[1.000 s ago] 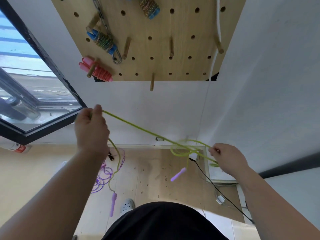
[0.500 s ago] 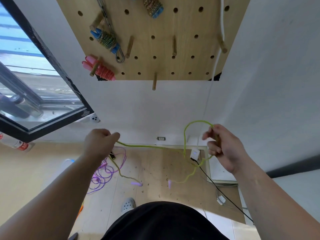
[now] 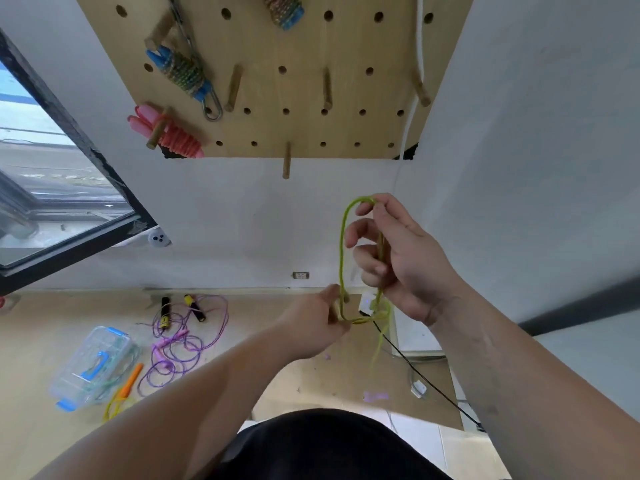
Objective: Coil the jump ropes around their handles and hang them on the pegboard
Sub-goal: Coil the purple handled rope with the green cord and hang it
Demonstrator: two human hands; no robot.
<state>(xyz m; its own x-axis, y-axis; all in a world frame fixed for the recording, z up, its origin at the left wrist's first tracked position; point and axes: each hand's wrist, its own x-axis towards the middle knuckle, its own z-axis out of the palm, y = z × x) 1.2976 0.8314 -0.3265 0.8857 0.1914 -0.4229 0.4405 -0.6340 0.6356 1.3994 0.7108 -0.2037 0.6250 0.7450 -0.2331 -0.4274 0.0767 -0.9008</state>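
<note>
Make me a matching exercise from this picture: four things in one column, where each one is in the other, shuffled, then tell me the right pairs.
Things:
1 green rope
2 pink rope
3 purple rope
4 plastic box

Places:
A tangled on the floor
B coiled, hanging on the pegboard
C held by left hand and right hand
D leftmost on the floor

Pairs: 1-C, 2-B, 3-A, 4-D.

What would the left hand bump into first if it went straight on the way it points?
Probably the right hand, which holds the same green jump rope just beyond it. The left hand pinches that rope too; depth is hard to judge.
</note>
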